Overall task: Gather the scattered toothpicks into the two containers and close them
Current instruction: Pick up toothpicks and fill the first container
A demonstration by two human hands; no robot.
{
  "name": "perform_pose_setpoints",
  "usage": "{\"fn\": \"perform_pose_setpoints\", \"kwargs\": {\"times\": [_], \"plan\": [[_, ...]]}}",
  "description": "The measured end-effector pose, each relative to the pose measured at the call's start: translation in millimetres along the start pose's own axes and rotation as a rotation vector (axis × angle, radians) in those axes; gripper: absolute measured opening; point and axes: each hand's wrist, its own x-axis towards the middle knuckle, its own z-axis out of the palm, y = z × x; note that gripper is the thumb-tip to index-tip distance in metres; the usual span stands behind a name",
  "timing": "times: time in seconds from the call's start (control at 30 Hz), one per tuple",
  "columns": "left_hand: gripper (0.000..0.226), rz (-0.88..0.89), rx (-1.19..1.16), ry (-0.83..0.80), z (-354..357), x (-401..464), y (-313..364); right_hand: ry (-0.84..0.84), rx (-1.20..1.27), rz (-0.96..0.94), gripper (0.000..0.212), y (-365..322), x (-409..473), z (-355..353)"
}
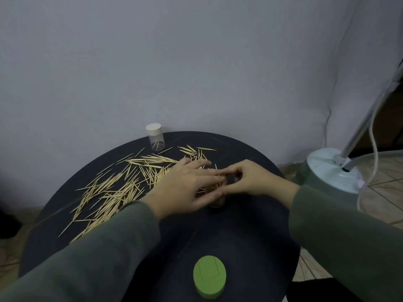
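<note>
— So, from the head camera, what sits on the round black table (239,236)?

— A wide scatter of toothpicks (122,184) covers its left half, reaching from the left edge toward the middle. At the far edge stands a clear container (156,139) with a white lid on, a few picks inside it. At the near edge lies a green lid (209,280), off its jar.

— And the second jar?

— An open container (218,194) stands near the middle of the table, mostly hidden between the two hands, with a bundle of picks standing in it.

— How is the left hand (185,188)?

— Palm down, fingers nearly straight and spread over the picks at the container's mouth, thumb low against its near side. Whether it actually clasps the jar I cannot tell.

— The right hand (248,179)?

— Curled. Its thumb and forefinger meet in a pinch just above the container's rim, at the tops of the picks; the rest of the fingers fold underneath. Both sleeves are dark green.

— Anything off the table?

— A pale lamp base (331,171) with a white cable (373,136) on the tiled floor to the right, before a grey wall (196,62).
</note>
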Motion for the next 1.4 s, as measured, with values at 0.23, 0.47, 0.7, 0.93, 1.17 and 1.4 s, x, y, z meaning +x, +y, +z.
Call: {"fn": "perform_pose_setpoints", "kwargs": {"times": [0.23, 0.47, 0.7, 0.93, 1.17, 1.4], "plan": [[0.075, -0.335, -0.052, -0.185, -5.0, -6.6, 8.5, 0.004, -0.006, 0.002, 0.028, 1.4, -0.2, 0.4], [0.076, -0.273, -0.030, -0.238, -5.7, -3.8, 19.3, 0.022, -0.033, -0.010, 0.031, 6.6, 1.0, -0.6], [0.071, -0.159, -0.039, -0.222, -1.2, -0.9, 22.2, -0.012, -0.020, -0.053, 0.047, 7.0, 1.1, 1.8], [0.061, -0.155, 0.057, -0.145, 3.7, -11.1, 9.5, 0.015, -0.129, -0.016, 0.033, 8.5, -0.6, -6.4], [0.065, -0.106, -0.027, -0.173, 0.8, -7.2, 10.8, -0.034, -0.260, 0.044, 0.053, 5.3, 2.5, -8.9], [0.033, -0.530, 0.032, -0.168, -5.1, -12.5, -14.8, 0.183, -0.532, -0.104, 0.044, -29.4, 4.9, -3.5]]}}
